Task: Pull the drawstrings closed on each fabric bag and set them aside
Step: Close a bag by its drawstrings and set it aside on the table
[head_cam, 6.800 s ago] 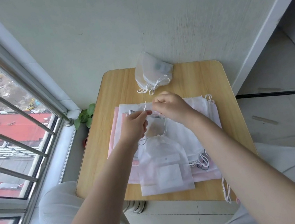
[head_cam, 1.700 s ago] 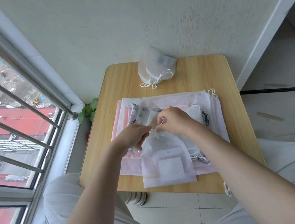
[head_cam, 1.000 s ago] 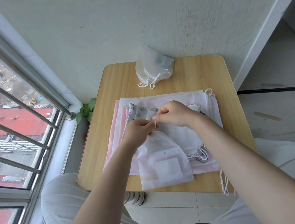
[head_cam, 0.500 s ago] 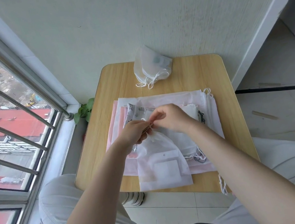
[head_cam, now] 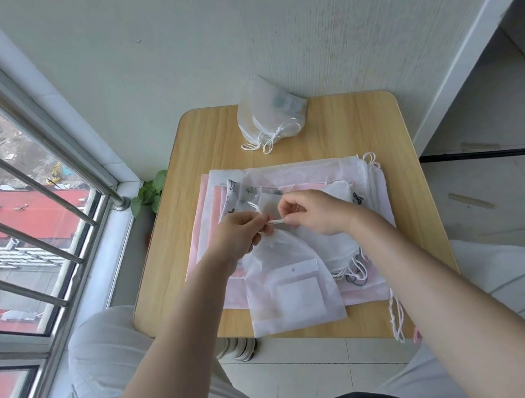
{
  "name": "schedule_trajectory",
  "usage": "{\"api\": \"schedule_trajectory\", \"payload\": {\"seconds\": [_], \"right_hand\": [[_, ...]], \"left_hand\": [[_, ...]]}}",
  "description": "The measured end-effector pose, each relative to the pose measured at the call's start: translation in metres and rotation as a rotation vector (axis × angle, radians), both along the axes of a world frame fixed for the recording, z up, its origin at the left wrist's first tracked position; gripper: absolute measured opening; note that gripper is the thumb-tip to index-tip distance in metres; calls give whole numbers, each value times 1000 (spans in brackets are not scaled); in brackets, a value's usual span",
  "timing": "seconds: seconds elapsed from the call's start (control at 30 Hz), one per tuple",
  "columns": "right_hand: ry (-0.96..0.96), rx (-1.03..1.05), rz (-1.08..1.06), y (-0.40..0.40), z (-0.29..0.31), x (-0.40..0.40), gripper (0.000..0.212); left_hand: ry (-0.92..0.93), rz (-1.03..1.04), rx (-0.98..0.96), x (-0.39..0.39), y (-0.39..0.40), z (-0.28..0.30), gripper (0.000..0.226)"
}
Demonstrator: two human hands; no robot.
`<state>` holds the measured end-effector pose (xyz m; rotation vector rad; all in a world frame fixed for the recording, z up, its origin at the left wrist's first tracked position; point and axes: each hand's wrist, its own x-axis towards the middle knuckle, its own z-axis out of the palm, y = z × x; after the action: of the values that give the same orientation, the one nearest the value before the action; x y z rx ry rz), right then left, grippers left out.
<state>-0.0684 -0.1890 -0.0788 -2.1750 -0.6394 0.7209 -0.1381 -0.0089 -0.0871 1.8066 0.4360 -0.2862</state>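
White drawstring cord (head_cam: pixel 274 221) runs taut and short between two bare hands near the middle of the view. The left hand (head_cam: pixel 238 232) pinches one end at its fingertips, the other fingers curled in; the right hand (head_cam: pixel 312 212), at 3 o'clock from it, pinches the other end between thumb and forefinger. The two hands sit close together, nearly touching.

Directly below the grip, at 6 o'clock, lies the sheer white fabric bag (head_cam: pixel 290 284) the cord belongs to. Its neck is gathered into a narrow point just beneath the fingers, and its body widens toward the person, with a small white card and a square label showing through the cloth. The bag's lower edge reaches the near edge of the table.

Under it is a flat stack of fabric bags (head_cam: pixel 305 172) in pale pink, white and a printed pattern, with loose cords trailing at 3 and 5 o'clock of the stack.

At 12 o'clock from the hands, well apart and against the wall, sits a small heap of closed white bags (head_cam: pixel 269 112), their cords tied and spilling forward.

Everything rests on a small light wooden table (head_cam: pixel 378 130) with rounded corners. A barred window (head_cam: pixel 14 219) fills the 9 o'clock side, and a green plant (head_cam: pixel 150 193) peeks out beside the table's left edge
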Motion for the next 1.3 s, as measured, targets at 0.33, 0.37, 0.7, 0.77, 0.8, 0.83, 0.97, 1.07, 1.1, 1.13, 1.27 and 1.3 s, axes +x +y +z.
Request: {"api": "schedule_trajectory", "payload": {"seconds": [0.33, 0.37, 0.7, 0.77, 0.8, 0.83, 0.97, 1.07, 1.1, 1.13, 1.27, 1.3], "right_hand": [[37, 213, -211, 22, 4, -14, 34], [5, 188, -228, 23, 3, -14, 35], [-237, 77, -200, 21, 7, -18, 29], [-260, 74, -200, 21, 4, -20, 26], [-264, 77, -201, 22, 3, -21, 24], [-266, 83, -199, 22, 2, -22, 21], [-287, 75, -195, 23, 1, -23, 7], [-305, 44, -187, 23, 3, -23, 2], [-312, 38, -187, 23, 4, -23, 2], [-319, 32, -186, 23, 5, -24, 3], [-347, 0, -182, 22, 7, -24, 5], [-358, -16, -174, 22, 7, -24, 7]], "left_hand": [[-180, 5, 98, 5, -9, -1, 11], [-187, -1, 120, 6, -10, -2, 12], [-182, 153, 32, 4, -8, 4, 25], [-164, 161, 17, 4, -8, 7, 25], [-147, 158, 25, 4, -9, 9, 24], [-128, 153, 39, 4, -10, 12, 21], [-42, 85, 95, 3, -7, 15, 10], [-6, 35, 119, 1, -7, 13, 14], [-7, 37, 127, 1, -8, 12, 17], [-9, 43, 138, 1, -9, 12, 19], [19, 36, 209, 6, -11, 11, 14], [29, 26, 230, 6, -10, 10, 13]]}}
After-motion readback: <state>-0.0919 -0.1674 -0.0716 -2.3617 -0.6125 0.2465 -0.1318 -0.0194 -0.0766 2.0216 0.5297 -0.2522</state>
